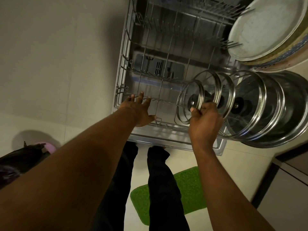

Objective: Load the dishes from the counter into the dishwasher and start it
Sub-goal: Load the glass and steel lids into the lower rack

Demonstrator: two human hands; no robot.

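Observation:
The dishwasher's lower wire rack is pulled out over the open door, seen from above. Several glass lids with steel rims stand on edge along its right side. My right hand grips the rim of the nearest, smallest glass lid at the rack's front right. A larger lid stands just behind it and a big lid further right. My left hand has its fingers spread and rests on the rack's front wires. Round plates stand at the far right.
A large steel pan lies at the right beside the lids. A green mat lies on the pale floor under my legs. A dark cabinet corner stands at the right. A pink and dark object lies at the left.

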